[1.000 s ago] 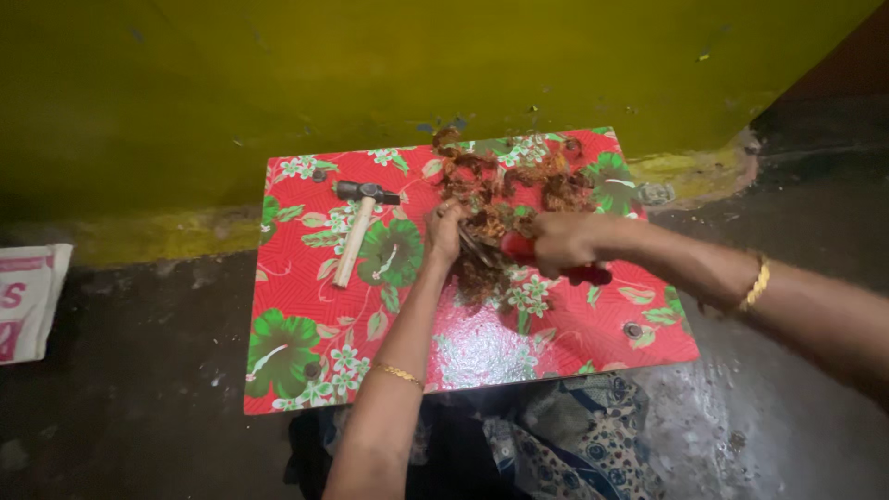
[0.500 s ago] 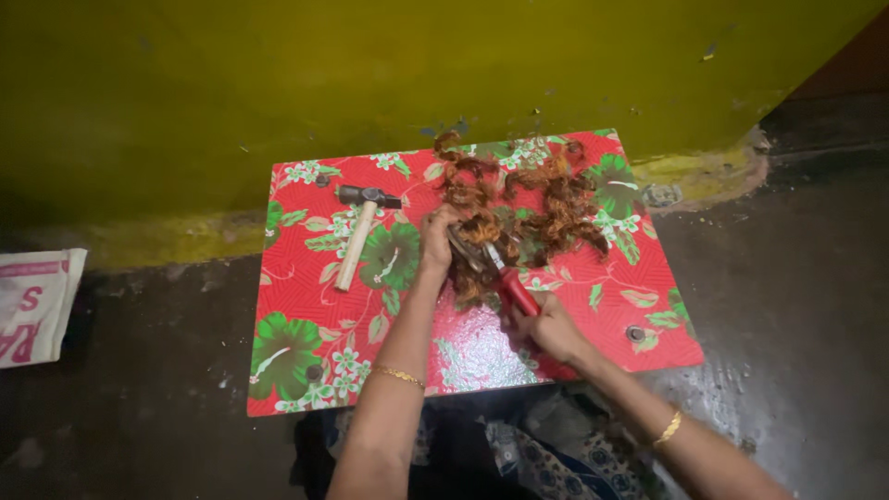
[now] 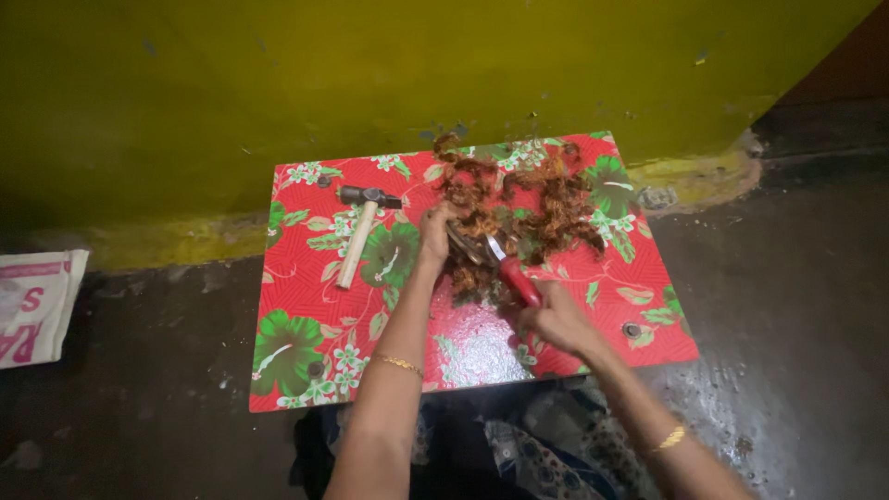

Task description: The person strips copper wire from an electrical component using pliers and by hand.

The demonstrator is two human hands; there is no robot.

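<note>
At frame centre, the left hand [image 3: 435,237] grips a clump of reddish-brown curly fibre [image 3: 519,208] on the red floral board [image 3: 306,324]. The right hand [image 3: 556,319] is closed around red-handled metal shears [image 3: 505,264], whose blades touch the fibre. A wooden-handled hammer [image 3: 356,231] lies at the board's upper left.

A wooden-handled hammer [image 3: 359,231] lies on the floral board [image 3: 306,324]; white sack [image 3: 32,306] left.

Your low board [image 3: 306,324], red with green and white flowers, sits on the dark floor [image 3: 139,370] against the yellow wall.
On it you have 1 hammer [image 3: 359,228] with a pale wooden handle at the left, and a reddish-brown fibre heap [image 3: 537,208] toward the far right.
</note>
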